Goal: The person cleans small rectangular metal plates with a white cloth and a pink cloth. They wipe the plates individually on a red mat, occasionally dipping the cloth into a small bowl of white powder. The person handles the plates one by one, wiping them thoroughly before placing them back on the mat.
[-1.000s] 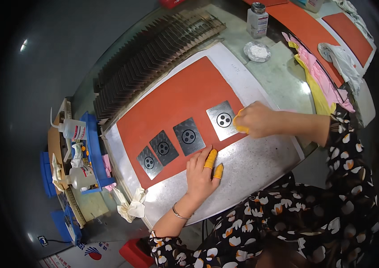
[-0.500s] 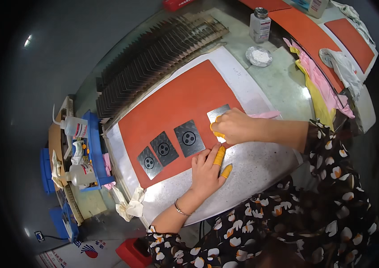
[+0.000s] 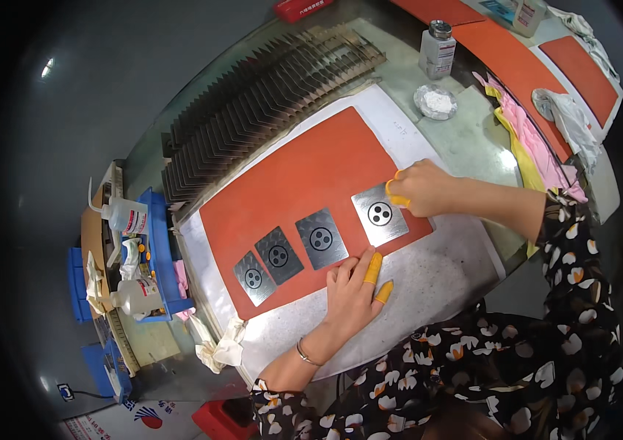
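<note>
Here the right hand [image 3: 420, 189] is resting curled at the upper corner of the rightmost plate [image 3: 380, 215] on the red mat [image 3: 289, 172] (whether pinching anything, cannot tell), the left hand [image 3: 355, 290], loosely spread, lying by its lower edge, probably for steadying.

right hand [image 3: 423, 189] shifted rightward, mark [image 3: 380, 214] on rightmost plate [image 3: 382, 232] uncovered

Pale light silvers the rightmost metal plate [image 3: 380, 214] and throws white glare on the desk [image 3: 476, 136] and grey floor [image 3: 113, 84]. Fisheye distortion bows straight edges, while blackness swallows the corners.
</note>
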`<state>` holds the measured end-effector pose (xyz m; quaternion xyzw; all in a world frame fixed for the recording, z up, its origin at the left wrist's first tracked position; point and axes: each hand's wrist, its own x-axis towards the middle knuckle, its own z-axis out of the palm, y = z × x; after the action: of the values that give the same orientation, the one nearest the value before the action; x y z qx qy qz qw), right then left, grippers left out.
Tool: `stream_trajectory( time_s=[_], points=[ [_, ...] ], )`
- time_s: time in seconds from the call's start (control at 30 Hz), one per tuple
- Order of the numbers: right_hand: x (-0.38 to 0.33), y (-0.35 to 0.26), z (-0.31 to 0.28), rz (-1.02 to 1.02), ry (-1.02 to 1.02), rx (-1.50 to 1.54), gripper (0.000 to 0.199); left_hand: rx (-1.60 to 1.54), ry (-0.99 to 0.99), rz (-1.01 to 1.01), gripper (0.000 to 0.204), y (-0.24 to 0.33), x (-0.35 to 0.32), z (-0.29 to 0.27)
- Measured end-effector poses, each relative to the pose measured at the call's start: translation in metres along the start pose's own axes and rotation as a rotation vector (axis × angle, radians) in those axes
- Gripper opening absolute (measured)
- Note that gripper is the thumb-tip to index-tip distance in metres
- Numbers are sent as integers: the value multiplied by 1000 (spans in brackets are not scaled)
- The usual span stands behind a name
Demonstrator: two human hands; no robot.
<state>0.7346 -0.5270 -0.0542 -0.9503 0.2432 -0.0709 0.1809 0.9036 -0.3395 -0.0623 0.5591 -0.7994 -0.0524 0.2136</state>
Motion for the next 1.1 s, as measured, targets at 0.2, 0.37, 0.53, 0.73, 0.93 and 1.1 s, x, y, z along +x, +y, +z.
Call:
stream_trajectory(
  time_s=[0.2, 0.37, 0.53, 0.73, 0.93, 1.1],
  points=[
    [37, -5, 9, -104, -5, -18, 9, 8, -7, -2, 48, 0, 1, 1],
    [32, 6, 6, -87, 39, 18, 10, -1, -2, -4, 47, -3, -1, 0],
    [47, -3, 2, -121, -31, 4, 8, 1, -6, -5, 46, -1, 2, 0],
    [9, 18, -25, 50, -15, -42, 10, -40, 18, -21, 43, -2, -2, 0],
    [-27, 47, -119, 361, 211, 92, 23, -272, 54, -139, 56, 3, 11, -7],
    [-22, 114, -192, 398, 461, -90, 24, -755, -79, -543, 54, 5, 15, -21]
  ],
)
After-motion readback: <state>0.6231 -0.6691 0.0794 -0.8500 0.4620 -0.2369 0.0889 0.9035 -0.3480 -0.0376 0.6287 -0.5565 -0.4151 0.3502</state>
